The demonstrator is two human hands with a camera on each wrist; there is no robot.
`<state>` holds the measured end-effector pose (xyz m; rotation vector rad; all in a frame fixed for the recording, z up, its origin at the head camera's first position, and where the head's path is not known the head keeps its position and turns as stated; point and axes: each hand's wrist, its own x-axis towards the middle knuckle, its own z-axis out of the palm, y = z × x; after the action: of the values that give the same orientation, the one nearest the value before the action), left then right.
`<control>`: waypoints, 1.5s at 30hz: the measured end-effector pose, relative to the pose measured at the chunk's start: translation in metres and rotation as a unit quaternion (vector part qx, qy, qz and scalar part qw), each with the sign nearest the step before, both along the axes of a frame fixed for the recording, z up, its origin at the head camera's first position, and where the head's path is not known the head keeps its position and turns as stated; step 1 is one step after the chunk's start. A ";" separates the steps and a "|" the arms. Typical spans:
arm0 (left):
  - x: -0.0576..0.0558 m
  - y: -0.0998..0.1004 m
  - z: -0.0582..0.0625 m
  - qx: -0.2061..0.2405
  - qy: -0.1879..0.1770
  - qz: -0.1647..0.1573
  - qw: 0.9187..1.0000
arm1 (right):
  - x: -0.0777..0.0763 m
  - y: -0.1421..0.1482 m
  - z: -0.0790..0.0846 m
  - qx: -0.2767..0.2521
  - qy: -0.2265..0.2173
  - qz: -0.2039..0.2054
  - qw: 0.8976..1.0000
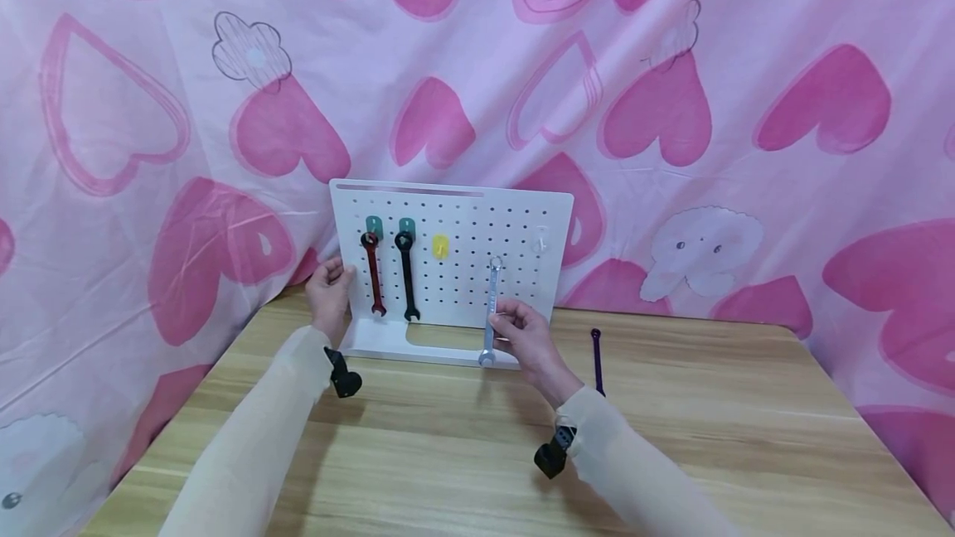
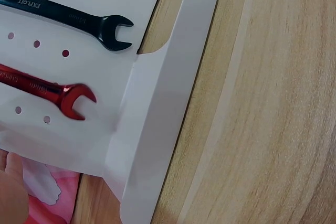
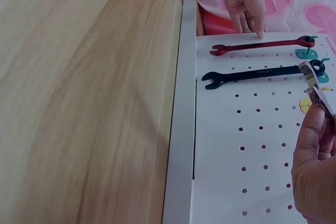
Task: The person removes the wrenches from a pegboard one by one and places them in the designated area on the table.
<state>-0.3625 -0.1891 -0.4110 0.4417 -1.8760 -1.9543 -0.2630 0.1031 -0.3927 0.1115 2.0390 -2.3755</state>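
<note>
My right hand [image 1: 525,338] pinches a silver combination wrench [image 1: 492,297] between thumb and fingers, upright in front of the white pegboard [image 1: 462,272]. Its ring end is up; the wrench shows end-on in the right wrist view. My left hand [image 1: 328,297] touches the board's left edge, fingers loosely extended in the right wrist view. A red wrench [image 1: 375,276] and a black wrench [image 1: 408,278] hang by their ring ends from green hooks [image 1: 374,227], open ends down. Right of them are a yellow hook [image 1: 441,246] and a clear hook [image 1: 541,239], with nothing on either.
A dark purple wrench [image 1: 597,359] lies on the wooden table [image 1: 709,413], right of the board, partly hidden by my right forearm. The board's white base [image 1: 380,340] stands near the table's back edge. A pink heart-patterned cloth [image 1: 477,48] hangs behind.
</note>
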 end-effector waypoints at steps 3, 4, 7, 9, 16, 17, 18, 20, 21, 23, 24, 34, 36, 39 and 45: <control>0.000 0.000 0.000 0.003 0.001 0.001 1.000 | 0.001 0.005 -0.002 0.005 -0.003 -0.003 1.000; 0.000 0.000 -0.001 0.004 0.003 0.001 1.000 | 0.001 0.007 -0.003 0.005 -0.002 -0.003 1.000; -0.002 0.000 -0.002 0.010 0.010 0.001 1.000 | 0.003 0.012 -0.005 0.003 -0.001 -0.007 1.000; -0.002 0.000 -0.003 0.011 0.013 0.002 1.000 | 0.005 0.016 -0.006 0.007 0.000 -0.007 1.000; -0.003 0.000 -0.002 0.013 0.013 0.001 1.000 | 0.010 0.033 -0.007 0.026 -0.010 -0.010 1.000; -0.002 0.000 -0.002 0.011 0.011 0.001 1.000 | 0.010 0.036 -0.007 0.030 -0.011 -0.010 0.999; -0.002 0.000 -0.002 0.009 0.010 0.002 1.000 | 0.011 0.038 -0.006 0.032 -0.012 -0.011 0.999; -0.002 0.000 -0.002 0.010 0.010 0.003 1.000 | 0.013 0.043 -0.007 0.038 -0.014 -0.015 0.999; -0.002 0.000 -0.002 0.010 0.011 0.003 1.000 | 0.013 0.046 -0.007 0.039 -0.014 -0.018 0.999; -0.002 0.000 -0.002 0.008 0.007 0.004 1.000 | 0.015 0.051 -0.008 0.044 -0.014 -0.024 0.999; -0.002 -0.001 -0.002 0.008 0.006 0.003 1.000 | 0.015 0.054 -0.009 0.047 -0.013 -0.026 0.998; 0.000 -0.001 -0.001 -0.008 -0.007 0.000 1.000 | 0.019 0.085 -0.014 0.071 -0.015 -0.035 0.997; -0.001 -0.001 0.000 -0.008 -0.015 -0.003 1.000 | 0.020 0.090 -0.014 0.077 -0.017 -0.037 0.996; -0.001 -0.001 0.000 -0.006 -0.025 -0.007 1.000 | 0.022 0.096 -0.015 0.086 -0.020 -0.040 0.995; 0.000 0.000 0.000 -0.011 -0.025 -0.006 1.000 | 0.024 0.109 -0.022 0.095 -0.011 -0.043 0.995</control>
<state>-0.3622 -0.1894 -0.4111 0.4784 -1.9326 -1.9447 -0.2392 0.2116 -0.4150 0.2290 2.2901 -2.2092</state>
